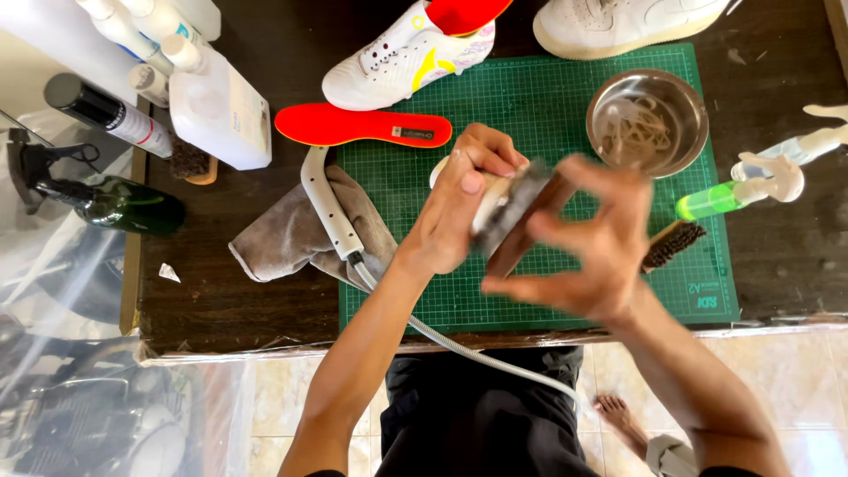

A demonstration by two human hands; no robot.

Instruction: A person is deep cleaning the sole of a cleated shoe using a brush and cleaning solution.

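Note:
My left hand (459, 208) grips a pale shoe (490, 205) held above the green cutting mat (548, 97), most of it hidden by my fingers. My right hand (592, 243) is blurred and holds a wooden brush (523, 221) with dark bristles pressed against the shoe. A white sport shoe with yellow marks (402, 57) lies at the mat's top left, and a red insole (362, 125) lies just in front of it. A second white shoe (618, 22) sits at the top edge.
A steel bowl (647, 121) holding pale laces stands at the right. A green spray bottle (738, 194) and another brush (673, 243) lie beside it. A grey cloth (291, 238) and a white sprayer with hose (329, 208) lie left. Bottles (212, 97) crowd the top left.

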